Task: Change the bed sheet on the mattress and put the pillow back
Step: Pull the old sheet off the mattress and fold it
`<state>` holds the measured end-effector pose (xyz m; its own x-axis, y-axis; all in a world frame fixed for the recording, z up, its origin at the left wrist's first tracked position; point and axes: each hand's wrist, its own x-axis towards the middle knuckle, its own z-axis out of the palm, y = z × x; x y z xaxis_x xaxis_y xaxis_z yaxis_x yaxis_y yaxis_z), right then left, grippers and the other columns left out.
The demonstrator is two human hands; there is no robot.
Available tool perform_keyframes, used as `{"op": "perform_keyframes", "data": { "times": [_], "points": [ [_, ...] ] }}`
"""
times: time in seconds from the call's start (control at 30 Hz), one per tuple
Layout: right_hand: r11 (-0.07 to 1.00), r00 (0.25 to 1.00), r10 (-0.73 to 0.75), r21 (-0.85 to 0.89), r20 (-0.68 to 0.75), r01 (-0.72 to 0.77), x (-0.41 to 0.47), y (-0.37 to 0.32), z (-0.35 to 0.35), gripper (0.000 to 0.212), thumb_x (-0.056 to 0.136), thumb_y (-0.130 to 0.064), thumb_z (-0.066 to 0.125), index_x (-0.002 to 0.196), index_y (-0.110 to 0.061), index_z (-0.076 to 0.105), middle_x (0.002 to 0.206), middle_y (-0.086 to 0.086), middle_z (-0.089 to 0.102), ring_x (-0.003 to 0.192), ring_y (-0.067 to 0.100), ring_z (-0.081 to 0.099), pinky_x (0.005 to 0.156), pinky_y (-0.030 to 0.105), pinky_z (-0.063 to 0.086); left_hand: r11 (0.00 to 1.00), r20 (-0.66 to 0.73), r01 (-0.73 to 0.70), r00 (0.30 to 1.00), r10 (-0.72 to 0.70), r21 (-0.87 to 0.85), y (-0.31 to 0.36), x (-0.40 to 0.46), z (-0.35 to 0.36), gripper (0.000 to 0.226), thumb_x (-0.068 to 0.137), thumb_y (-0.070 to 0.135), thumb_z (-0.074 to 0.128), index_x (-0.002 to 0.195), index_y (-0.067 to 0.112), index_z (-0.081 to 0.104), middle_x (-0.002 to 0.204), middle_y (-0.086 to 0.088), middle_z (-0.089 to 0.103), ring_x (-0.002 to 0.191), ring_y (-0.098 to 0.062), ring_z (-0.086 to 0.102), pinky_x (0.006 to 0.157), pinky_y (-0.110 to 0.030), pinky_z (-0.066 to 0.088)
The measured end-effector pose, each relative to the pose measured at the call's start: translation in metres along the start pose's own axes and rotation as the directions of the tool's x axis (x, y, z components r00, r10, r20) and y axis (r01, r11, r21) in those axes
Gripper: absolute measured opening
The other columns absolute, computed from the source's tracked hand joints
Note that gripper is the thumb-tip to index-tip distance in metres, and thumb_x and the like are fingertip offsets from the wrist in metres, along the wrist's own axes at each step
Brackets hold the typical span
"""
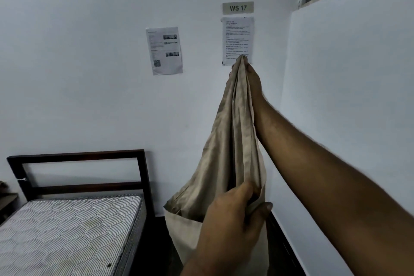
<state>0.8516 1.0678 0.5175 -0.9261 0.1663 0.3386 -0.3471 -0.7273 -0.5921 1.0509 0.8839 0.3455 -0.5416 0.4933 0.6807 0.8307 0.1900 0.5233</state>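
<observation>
Head view, bed sheet (233, 141) gripped by both hands — bare mattress (67, 231) left

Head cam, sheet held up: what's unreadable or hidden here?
- Right hand: fingers mostly behind the beige sheet; exact grip unclear.
- Sheet's lower part: cut off by the bottom edge and covered by the left hand.
- Mattress: bare; left and near parts out of frame.
- Pillow: not in view.
- Wall notices: body text too small.

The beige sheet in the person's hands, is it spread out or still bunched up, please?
Bunched. The beige sheet hangs gathered in long folds between the right hand, raised high, and the left hand, gripping it lower.
</observation>
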Motion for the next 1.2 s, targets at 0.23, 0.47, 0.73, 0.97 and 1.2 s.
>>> {"op": "perform_keyframes", "data": {
  "times": [0.23,0.47,0.73,0.97,1.2],
  "points": [
    [0.837,0.888,-0.35,-0.525,-0.298,0.154,-0.005,-0.002,0.003,0.023,0.1,-0.031,0.062,0.085,-0.016,0.071,0.074,-0.001,0.063,0.062,0.013,0.06,0.059,0.02,0.052,0.978,0.155,0.148,0.98,-0.125,-0.146,-0.026,-0.012,-0.004,0.038,0.094,0.051,0.064,0.092,0.014,0.061,0.075,0.001,0.065,0.068,-0.021,0.066,0.061,-0.045,0.051],
    [0.667,0.828,-0.331,-0.733,-0.452,-0.134,0.022,0.0,-0.017,0.021,0.095,-0.025,0.069,0.101,-0.005,0.071,0.094,0.007,0.069,0.093,0.026,0.068,0.086,0.037,0.059,0.719,0.23,0.512,0.857,-0.461,-0.47,-0.089,-0.033,-0.007,0.038,0.087,0.035,0.079,0.105,0.002,0.07,0.104,-0.019,0.075,0.098,-0.039,0.072,0.086,-0.057,0.058],
    [0.267,0.859,-0.243,-0.883,-0.45,-0.387,0.007,-0.019,-0.067,0.025,0.106,-0.017,0.047,0.124,-0.003,0.059,0.107,0.011,0.059,0.098,0.024,0.065,0.08,0.028,0.053,0.754,0.253,0.509,0.861,-0.442,-0.416,-0.118,-0.06,-0.014,0.04,0.091,0.035,0.076,0.101,-0.004,0.07,0.1,-0.033,0.07,0.091,-0.046,0.071,0.079,-0.066,0.053],
    [0.346,0.968,-0.167,-0.93,-0.186,-0.119,0.004,0.012,-0.079,0.023,0.11,-0.017,0.032,0.109,-0.006,0.053,0.104,0.015,0.063,0.077,0.012,0.062,0.077,0.026,0.055,0.992,0.405,0.104,0.912,-0.069,-0.065,-0.069,-0.048,0.03,0.016,0.097,0.027,0.062,0.104,0.016,0.052,0.082,-0.002,0.059,0.075,-0.017,0.061,0.065,-0.04,0.049],
    [0.258,0.935,-0.352,-0.965,-0.045,0.05,0.007,0.003,-0.079,0.007,0.104,-0.013,0.043,0.11,-0.016,0.046,0.118,0.008,0.061,0.108,0.021,0.064,0.096,0.034,0.054,0.962,0.395,-0.106,0.919,-0.003,0.252,-0.065,-0.082,0.051,0.078,0.098,0.033,0.056,0.154,0.002,0.01,0.083,-0.014,0.063,0.073,-0.03,0.058,0.056,-0.034,0.036]
  ]
}}
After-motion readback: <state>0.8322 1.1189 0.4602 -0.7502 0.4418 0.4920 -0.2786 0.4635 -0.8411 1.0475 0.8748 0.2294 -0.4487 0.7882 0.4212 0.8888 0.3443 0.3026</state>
